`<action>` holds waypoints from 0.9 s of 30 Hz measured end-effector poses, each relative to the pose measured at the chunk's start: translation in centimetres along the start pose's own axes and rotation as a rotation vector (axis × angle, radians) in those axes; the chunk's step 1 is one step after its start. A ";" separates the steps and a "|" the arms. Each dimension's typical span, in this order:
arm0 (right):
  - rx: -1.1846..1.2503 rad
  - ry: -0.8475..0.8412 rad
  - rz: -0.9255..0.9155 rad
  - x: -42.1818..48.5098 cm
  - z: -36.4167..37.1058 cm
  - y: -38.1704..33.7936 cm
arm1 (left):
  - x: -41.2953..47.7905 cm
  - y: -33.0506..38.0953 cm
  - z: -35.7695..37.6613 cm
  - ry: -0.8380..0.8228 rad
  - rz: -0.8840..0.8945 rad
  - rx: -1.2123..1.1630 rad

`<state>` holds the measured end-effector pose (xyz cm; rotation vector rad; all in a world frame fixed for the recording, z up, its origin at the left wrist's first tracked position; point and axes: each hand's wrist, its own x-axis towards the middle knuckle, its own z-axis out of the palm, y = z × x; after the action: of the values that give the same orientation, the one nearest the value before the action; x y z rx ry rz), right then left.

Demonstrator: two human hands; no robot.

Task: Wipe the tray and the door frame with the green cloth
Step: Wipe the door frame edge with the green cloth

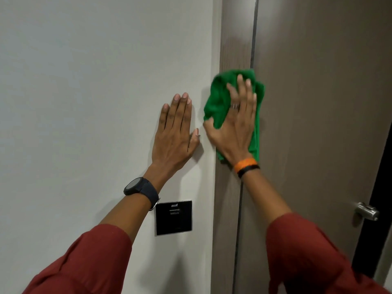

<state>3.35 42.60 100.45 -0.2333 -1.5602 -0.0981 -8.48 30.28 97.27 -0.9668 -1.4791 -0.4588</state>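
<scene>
My right hand [235,122] presses the green cloth [218,98] flat against the brown door frame [234,43], a vertical wooden strip between the wall and the door. The cloth is bunched under my palm and hangs down past my wrist. My left hand [177,132] lies flat on the white wall [84,92] just left of the frame, fingers straight and together, holding nothing. No tray is in view.
The brown door [318,102] fills the right side, with a metal handle [367,211] at its lower right edge. A black square switch plate [174,217] sits on the wall below my left wrist. A dark gap shows past the door's right edge.
</scene>
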 end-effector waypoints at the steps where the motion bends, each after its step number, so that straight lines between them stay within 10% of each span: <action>1: -0.011 0.015 -0.001 2.4 0.0 -0.2 | 0.0 0.0 0.0 0.002 -0.001 -0.005; 7: -0.082 0.032 -0.020 4.1 0.5 0.0 | -0.3 0.1 0.2 0.025 -0.004 -0.027; 17: -0.098 -0.129 0.058 -19.6 0.1 1.7 | -5.4 3.2 1.4 -0.028 0.026 -0.008; 27: -0.072 0.061 -0.030 1.6 0.4 0.6 | -6.0 3.6 1.6 -0.027 0.014 -0.052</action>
<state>3.13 43.41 101.99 -0.2612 -1.5007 -0.1831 -7.29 31.80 90.42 -1.0275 -1.4895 -0.4775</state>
